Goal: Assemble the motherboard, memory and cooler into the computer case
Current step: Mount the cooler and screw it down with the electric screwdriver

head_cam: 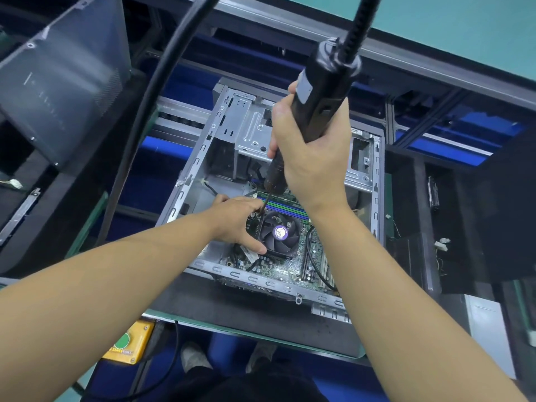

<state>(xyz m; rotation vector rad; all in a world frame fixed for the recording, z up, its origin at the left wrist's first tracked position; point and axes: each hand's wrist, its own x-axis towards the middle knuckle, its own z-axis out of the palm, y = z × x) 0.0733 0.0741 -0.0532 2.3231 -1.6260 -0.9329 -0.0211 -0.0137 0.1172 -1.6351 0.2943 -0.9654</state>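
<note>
Two bare hands are being used inside the open silver metal computer case (203,158), which is lying on a dark mat (261,314). A long black electric screwdriver (322,91) is being gripped by the right hand (313,161), fingers wrapped tight around its barrel, and its thin bit is being pointed down at the far left corner of the black square cooler (280,233) with a purple hub label. That cooler is being held by the left hand (237,224), thumb along its left edge, fingers curled beside the bit. It is sitting on the green motherboard (290,268) inside the case, just beside the green and purple memory sticks (287,206).
</note>
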